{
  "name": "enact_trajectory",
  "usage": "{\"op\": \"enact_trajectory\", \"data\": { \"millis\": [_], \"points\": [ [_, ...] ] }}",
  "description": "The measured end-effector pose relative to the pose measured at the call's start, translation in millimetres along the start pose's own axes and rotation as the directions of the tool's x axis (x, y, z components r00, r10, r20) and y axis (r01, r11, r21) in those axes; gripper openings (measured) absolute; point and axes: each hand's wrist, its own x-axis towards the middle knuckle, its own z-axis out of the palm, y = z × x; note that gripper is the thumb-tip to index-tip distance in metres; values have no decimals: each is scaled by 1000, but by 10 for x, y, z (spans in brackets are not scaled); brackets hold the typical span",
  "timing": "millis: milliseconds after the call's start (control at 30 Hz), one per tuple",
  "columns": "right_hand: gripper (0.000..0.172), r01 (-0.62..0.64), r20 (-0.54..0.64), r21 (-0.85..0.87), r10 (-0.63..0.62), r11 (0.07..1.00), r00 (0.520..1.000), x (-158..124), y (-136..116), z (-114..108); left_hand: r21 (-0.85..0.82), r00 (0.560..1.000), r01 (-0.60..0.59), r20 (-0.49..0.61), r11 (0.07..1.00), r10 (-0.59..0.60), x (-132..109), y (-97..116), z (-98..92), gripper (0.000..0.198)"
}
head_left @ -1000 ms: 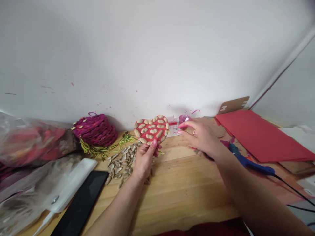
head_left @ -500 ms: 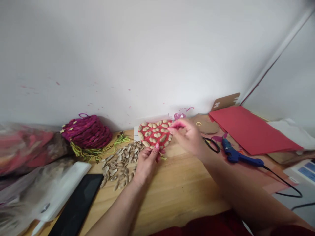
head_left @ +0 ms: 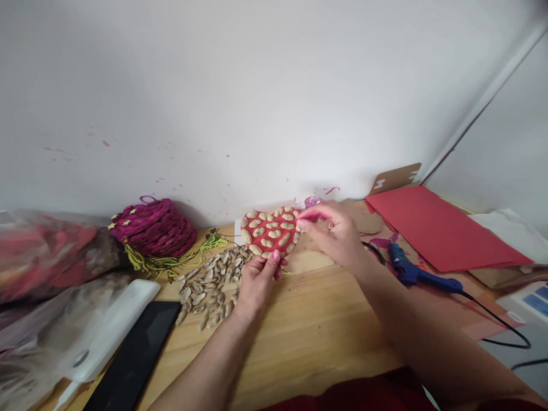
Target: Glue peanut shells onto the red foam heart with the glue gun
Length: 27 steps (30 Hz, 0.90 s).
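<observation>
A red heart-shaped piece (head_left: 270, 233) covered with peanut shells is held up over the wooden table. My left hand (head_left: 259, 279) grips its lower tip, thumb on the front face. At the heart's right edge, my right hand (head_left: 327, 231) has its thumb and index finger pinched together; whatever is between the fingertips is too small to make out. A pile of loose peanut shells (head_left: 212, 285) lies on the table left of my left hand.
Purple woven bundle (head_left: 156, 228) with green yarn, plastic bags (head_left: 51, 251), a white device (head_left: 115, 325) and a black tablet-like slab (head_left: 137, 348) are at left. Red sheets (head_left: 440, 228), a blue glue gun (head_left: 423, 277) with a black cord and brown cardboard (head_left: 396, 178) are at right.
My right hand has shifted slightly right, its pinched fingers still beside the heart's right edge. The left hand keeps its hold on the heart. The whole view has moved a little.
</observation>
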Motion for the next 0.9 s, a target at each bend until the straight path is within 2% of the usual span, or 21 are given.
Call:
{"op": "enact_trajectory", "data": {
  "millis": [67,167,300,467,600,700,767,833,900],
  "points": [
    [6,99,80,-78,-92,992,993,-70,-100,82,95,999,-40,16,995,39,-13,-4,-2,48],
    [13,161,99,-165,-146,973,984,-142,-141,181,221,995,-96,52,971,87,-45,14,12,50],
    [6,182,105,-257,-160,949,982,-193,-94,246,283,988,-148,85,948,129,-86,25,42,46],
    [7,155,105,-250,-132,956,986,-221,-76,279,356,975,-219,101,909,195,-86,-56,11,30],
    [10,45,96,-152,-31,987,995,-224,-63,321,447,961,-276,113,851,252,-80,-120,-33,27],
    [9,-38,118,-86,47,996,992,-198,-43,316,435,965,-263,116,861,236,-88,-120,-33,28],
    [6,-97,184,-20,99,995,978,-151,-37,248,389,976,-217,105,895,191,-92,-101,-24,32],
    [11,-179,297,117,138,977,945,-78,-40,106,328,988,-152,78,932,134,-89,-77,-15,37],
    [17,-387,444,470,166,794,881,6,-45,-99,270,995,-97,53,958,86,-78,-57,-10,43]
  ]
}}
